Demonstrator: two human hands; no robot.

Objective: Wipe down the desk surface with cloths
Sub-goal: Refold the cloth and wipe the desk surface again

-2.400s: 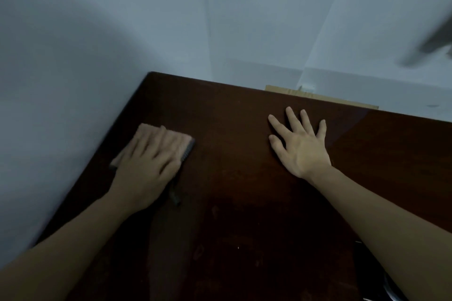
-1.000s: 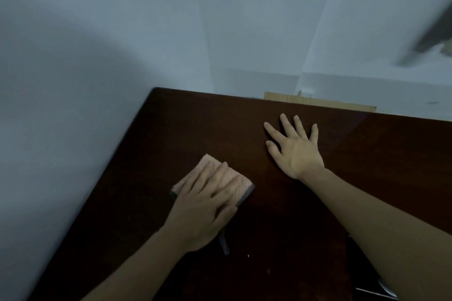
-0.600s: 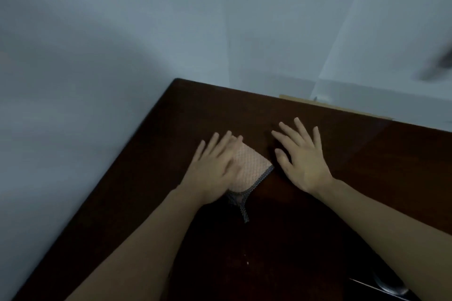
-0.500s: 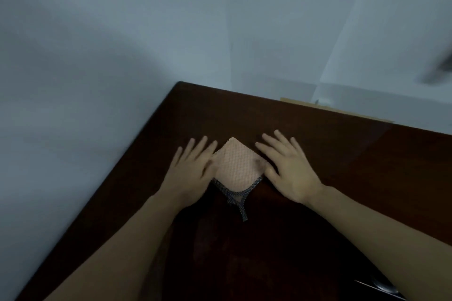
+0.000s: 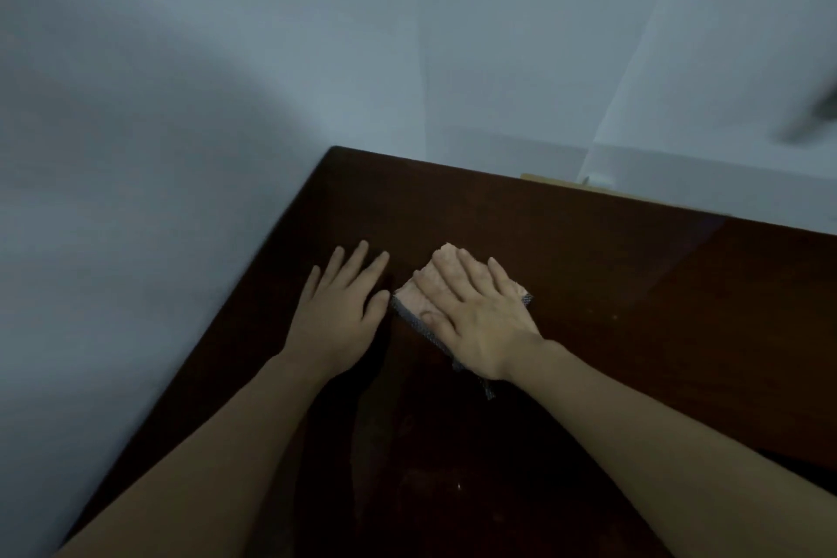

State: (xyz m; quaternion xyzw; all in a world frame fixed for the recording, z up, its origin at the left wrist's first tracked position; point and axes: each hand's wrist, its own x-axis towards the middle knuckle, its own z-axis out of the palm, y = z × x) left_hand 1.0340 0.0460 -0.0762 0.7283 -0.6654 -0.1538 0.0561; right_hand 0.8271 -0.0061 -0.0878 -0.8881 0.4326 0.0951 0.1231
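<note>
The right hand (image 5: 480, 322) lies palm down, fingers (image 5: 457, 281) straight and close together, pressing flat on the cloth (image 5: 414, 306) rather than gripping it; the left hand (image 5: 339, 313) rests bare on the table (image 5: 634, 285) just beside it, fingers spread flat, holding nothing. One cloth shows: pale pink, waffle-textured, with a grey mesh edge and a small grey tab poking out under the wrist. It sits toward the table's far left corner, well in from both edges. The table is dark glossy wood; no containers are visible.
</note>
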